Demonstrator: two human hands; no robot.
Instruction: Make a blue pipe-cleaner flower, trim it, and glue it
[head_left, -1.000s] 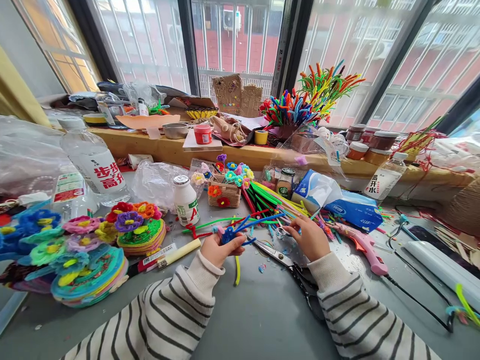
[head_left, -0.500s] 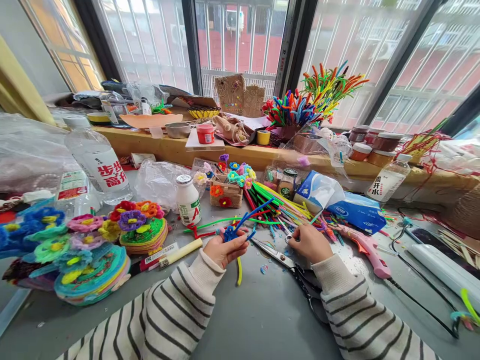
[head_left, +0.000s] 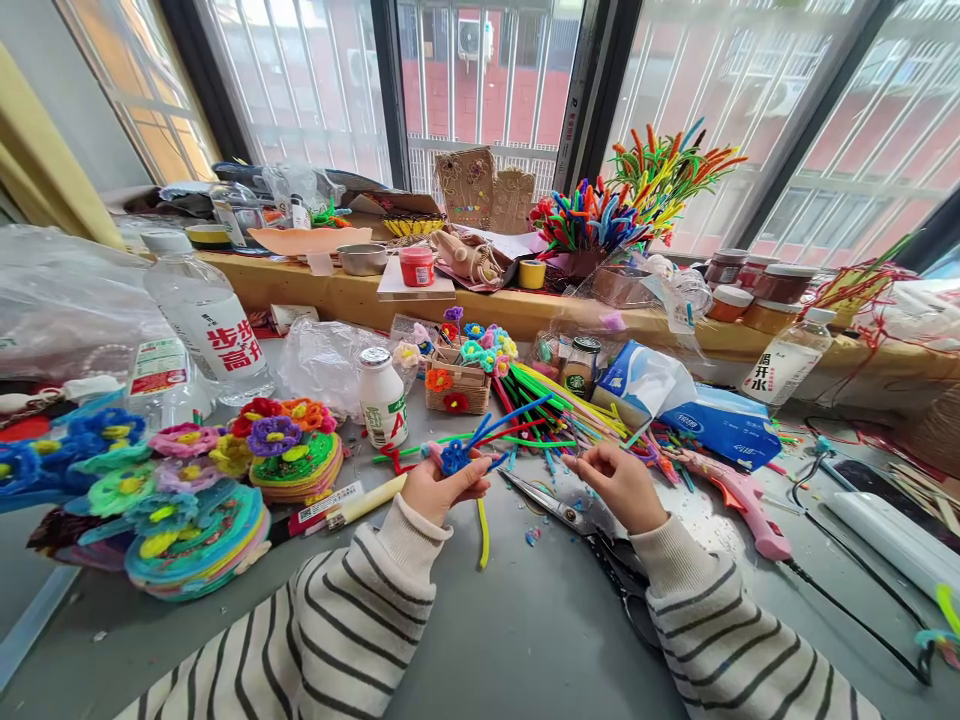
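My left hand point(head_left: 439, 487) pinches a small blue pipe-cleaner flower point(head_left: 455, 456) with blue stems sticking up to the right and a yellow stem point(head_left: 484, 530) hanging below. My right hand point(head_left: 619, 482) hovers just right of it, over a pile of coloured pipe cleaners point(head_left: 551, 415); its fingers are curled and whether they pinch anything I cannot tell. Scissors point(head_left: 570, 520) lie on the grey table point(head_left: 517, 640) between both hands. Both sleeves are striped white and black.
Stacks of crocheted-looking flower coasters point(head_left: 195, 540) fill the left. A small white bottle point(head_left: 383, 399), a basket of flowers point(head_left: 459, 385), a tissue pack point(head_left: 709, 420) and a pink glue gun point(head_left: 742, 500) stand around. The wooden sill point(head_left: 337, 290) holds jars, bowls and pipe-cleaner bunches.
My right hand has lifted slightly off the pipe-cleaner pile. My left hand keeps the blue flower, and its stems have swung around a little.
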